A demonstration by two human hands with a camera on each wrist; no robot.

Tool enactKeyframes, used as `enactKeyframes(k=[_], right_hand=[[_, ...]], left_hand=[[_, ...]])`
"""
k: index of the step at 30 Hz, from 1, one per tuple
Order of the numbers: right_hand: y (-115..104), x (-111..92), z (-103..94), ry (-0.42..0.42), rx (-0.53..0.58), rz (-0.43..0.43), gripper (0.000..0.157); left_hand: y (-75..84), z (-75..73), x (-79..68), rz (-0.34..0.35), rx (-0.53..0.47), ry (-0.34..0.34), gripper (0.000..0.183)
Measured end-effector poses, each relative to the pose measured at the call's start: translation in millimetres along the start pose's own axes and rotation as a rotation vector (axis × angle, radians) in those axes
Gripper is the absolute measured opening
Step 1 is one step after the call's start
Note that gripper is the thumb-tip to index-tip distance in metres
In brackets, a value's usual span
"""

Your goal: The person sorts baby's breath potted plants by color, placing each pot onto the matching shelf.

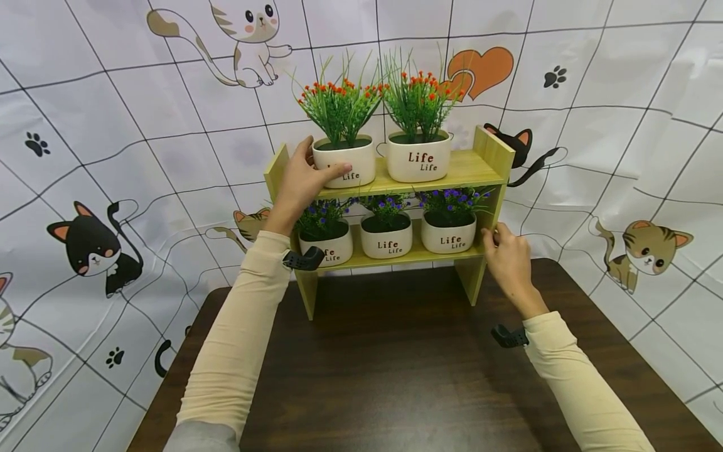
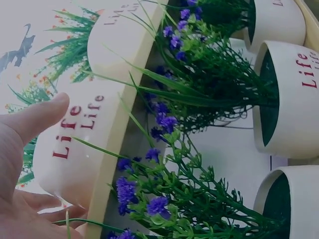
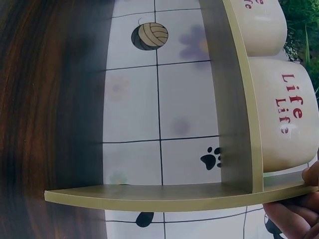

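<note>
A wooden two-tier shelf holds white oval flowerpots lettered "Life". On its top tier, at the left, my left hand grips an orange-flowered pot, thumb across the front and fingers around the left side. In the left wrist view, the thumb lies over the lettering of that pot. Beside it, a second orange-flowered pot sits apart from my hands. My right hand holds the shelf's right side panel, thumb at the front edge; in the right wrist view, fingers curl around the outside of the panel.
Below, the lower tier carries three purple-flowered pots, at left, middle and right. The shelf stands on a dark wooden table, near a wall covering printed with cats and grid lines.
</note>
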State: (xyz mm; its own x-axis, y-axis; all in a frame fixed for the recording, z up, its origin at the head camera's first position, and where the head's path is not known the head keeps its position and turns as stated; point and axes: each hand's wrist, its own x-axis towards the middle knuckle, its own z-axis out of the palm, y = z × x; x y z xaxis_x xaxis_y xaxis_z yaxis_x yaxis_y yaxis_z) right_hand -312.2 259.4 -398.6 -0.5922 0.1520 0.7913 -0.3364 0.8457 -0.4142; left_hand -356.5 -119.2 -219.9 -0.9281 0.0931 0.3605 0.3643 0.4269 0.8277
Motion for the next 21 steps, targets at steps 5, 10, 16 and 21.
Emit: enactKeyframes(k=[5,10,16,21], right_hand=[[0,-1,-0.4,-0.009,-0.001,0.002,0.026],[2,0,-2.7,-0.031,-0.013,0.022,0.024],[4,1,-5.7,-0.09,-0.03,0.049,0.025],[4,1,-10.1,-0.116,-0.048,0.051,0.03]], left_hand=[[5.0,-1.0,-5.6,0.042,-0.025,0.04,0.111],[12.0,-5.4,-17.2,0.152,-0.008,0.131,0.093],[13.9,-13.8,-51.2,0.333,-0.039,0.292,0.056],[3.2,-17.7,-83.4,0.381,-0.033,0.315,0.041]])
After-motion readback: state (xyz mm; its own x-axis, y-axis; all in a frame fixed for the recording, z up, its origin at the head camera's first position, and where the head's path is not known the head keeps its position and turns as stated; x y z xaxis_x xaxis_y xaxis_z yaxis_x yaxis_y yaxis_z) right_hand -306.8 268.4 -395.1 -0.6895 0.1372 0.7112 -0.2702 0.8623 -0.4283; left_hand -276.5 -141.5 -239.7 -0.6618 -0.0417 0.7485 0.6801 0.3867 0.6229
